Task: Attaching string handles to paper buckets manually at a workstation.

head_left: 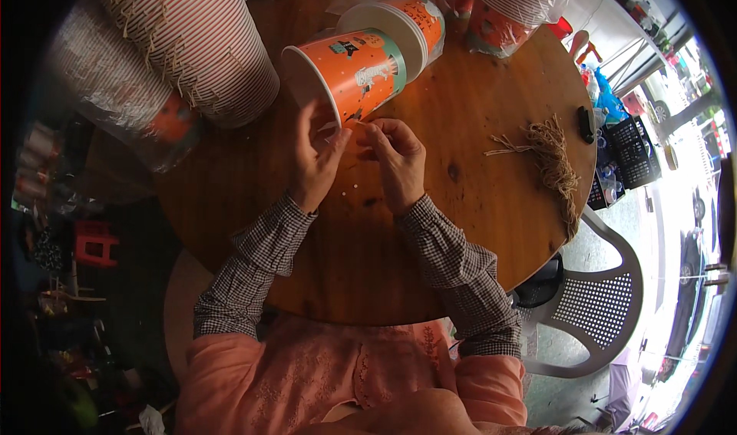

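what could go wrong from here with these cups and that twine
The orange cup lies on its side, so it might roll if the hands lose control of it.

The loose twine lies in a tangled bundle along the table's right edge; strands could snag together, or a brush might send it over.

an orange cup [357, 70] lay on its side on the table [476, 228], its rim gripped by the left hand [315, 163]. just beside, the right hand [400, 159] met thumb to forefinger. a tall stack [219, 51] leaned at left, strings [554, 161] lay at right, and a chair [595, 304] stood nearby.
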Demonstrator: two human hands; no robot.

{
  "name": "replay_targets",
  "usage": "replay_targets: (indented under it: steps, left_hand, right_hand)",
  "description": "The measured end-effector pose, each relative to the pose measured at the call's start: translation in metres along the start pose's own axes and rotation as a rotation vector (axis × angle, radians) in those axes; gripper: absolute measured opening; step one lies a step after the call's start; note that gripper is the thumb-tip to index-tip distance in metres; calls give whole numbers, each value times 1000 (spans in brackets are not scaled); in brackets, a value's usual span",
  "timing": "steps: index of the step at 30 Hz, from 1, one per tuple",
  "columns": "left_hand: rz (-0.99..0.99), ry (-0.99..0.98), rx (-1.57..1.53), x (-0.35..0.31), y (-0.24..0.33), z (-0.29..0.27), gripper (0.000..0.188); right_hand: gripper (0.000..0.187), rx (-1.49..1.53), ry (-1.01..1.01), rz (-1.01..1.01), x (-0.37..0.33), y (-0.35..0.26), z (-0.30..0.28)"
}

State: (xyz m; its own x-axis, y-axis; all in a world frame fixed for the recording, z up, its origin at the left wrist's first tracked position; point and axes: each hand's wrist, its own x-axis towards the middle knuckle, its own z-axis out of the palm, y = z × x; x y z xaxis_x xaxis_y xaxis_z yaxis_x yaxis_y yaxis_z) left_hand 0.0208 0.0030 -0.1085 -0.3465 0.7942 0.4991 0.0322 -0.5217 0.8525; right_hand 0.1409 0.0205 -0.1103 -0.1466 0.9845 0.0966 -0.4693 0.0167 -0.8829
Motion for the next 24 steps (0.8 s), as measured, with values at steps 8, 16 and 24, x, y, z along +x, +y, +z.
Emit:
replay_targets:
  steps: [8,16,24]
  left_hand:
    - [114,-203,396,-1,-11,-14,27]
    - [156,-202,406,-1,-13,-13,27]
    - [190,-188,402,-1,-14,-13,27]
  right_hand:
    - [17,9,-18,17,6,12,-5]
    - [16,-80,-24,21,6,13,-8]
    - [15,-78,-46,15,2,11,-5]
